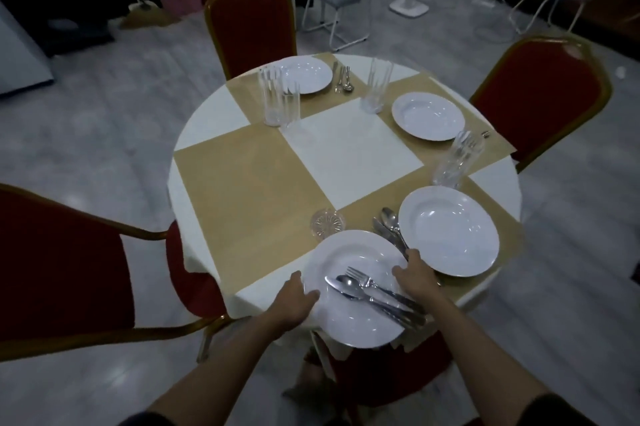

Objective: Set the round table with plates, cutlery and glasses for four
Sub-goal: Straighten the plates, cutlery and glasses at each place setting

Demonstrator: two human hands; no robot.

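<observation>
The left hand (298, 297) and the right hand (414, 282) each grip an opposite rim of a white plate (346, 259) at the near edge of the round counter (242, 183). A fork, spoon and knife (375, 295) lie across this plate. A glass (328, 223) stands just beyond it. A second plate (448, 231) lies just to the right, with more cutlery (391, 226) between the two plates.

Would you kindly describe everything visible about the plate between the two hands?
The plate is round, glossy white, ceramic-looking, with a broad rim and shallow well. It juts past the near edge of the table. The left hand grips its left rim, the right hand its right; fork, spoon and knife lie on it.
</observation>
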